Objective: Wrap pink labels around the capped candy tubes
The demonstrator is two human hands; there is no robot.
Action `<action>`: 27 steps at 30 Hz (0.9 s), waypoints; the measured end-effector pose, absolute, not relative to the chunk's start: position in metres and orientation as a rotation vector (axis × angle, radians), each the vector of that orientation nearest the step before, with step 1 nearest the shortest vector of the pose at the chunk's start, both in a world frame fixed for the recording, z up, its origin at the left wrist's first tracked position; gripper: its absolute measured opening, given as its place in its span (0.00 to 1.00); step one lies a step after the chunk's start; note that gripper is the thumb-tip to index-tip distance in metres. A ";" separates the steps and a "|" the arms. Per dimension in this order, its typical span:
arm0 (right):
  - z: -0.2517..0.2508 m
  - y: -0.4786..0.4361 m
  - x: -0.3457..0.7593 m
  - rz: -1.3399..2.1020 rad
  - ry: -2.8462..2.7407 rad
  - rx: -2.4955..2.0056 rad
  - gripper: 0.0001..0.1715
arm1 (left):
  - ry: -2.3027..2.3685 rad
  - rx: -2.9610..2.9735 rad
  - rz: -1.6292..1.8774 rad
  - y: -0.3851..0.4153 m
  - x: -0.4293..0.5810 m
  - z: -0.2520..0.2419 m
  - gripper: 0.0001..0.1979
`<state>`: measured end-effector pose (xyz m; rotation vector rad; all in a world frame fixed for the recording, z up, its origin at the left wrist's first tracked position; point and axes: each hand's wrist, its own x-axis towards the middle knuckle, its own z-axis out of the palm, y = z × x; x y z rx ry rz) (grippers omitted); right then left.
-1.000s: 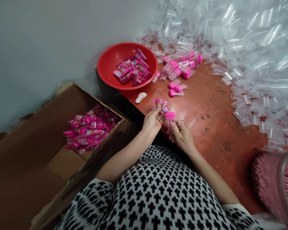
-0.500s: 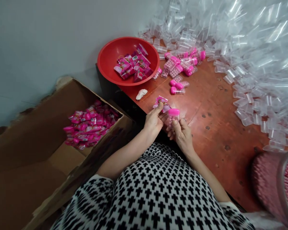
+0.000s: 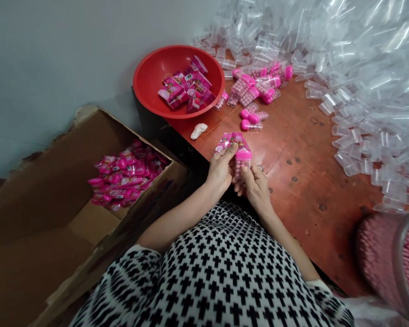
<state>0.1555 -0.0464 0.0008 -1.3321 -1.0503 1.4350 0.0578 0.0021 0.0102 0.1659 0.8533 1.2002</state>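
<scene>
My left hand [image 3: 222, 168] pinches a pink printed plastic wrapper [image 3: 232, 139] near the table's front edge. Against the wrapper stands a clear candy tube [image 3: 242, 164] with a pink cap, filled with small pink balls, its cap end at the wrapper. My right hand [image 3: 258, 187] grips the tube's lower end between thumb and fingers. Whether the cap is inside the wrapper or only touching it, I cannot tell. Beyond the hands lie a few more filled tubes [image 3: 251, 119] with pink caps, and a larger pile of them [image 3: 255, 84] further back.
A red bowl [image 3: 145, 97] with pink wrappers stands at the table's far left corner, a white lump [image 3: 199, 131] before it. Clear tubes [image 3: 357, 141] heap along the back and right. A tub of pink balls [image 3: 378, 254] is front right; a cardboard box [image 3: 54, 181] holds wrapped packs [image 3: 126, 177].
The tube and wrapper have come together, the cap now meeting the wrapper, which looks spread wider. My right hand has shifted slightly left. The view has moved a little.
</scene>
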 end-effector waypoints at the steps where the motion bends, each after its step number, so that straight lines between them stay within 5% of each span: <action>1: 0.000 -0.046 0.156 1.464 -1.022 -1.308 0.21 | 0.852 0.217 1.202 0.002 0.057 0.011 0.17; 8: -0.009 -0.045 0.158 1.254 -1.150 -1.364 0.18 | 0.806 0.448 1.215 0.007 0.053 0.012 0.21; 20: -0.018 -0.040 0.160 1.563 -0.895 -1.164 0.22 | 0.878 0.625 1.023 0.009 0.046 0.005 0.17; 27: -0.014 -0.039 0.161 1.119 -1.250 -1.394 0.15 | 0.905 0.533 1.098 0.007 0.051 0.008 0.18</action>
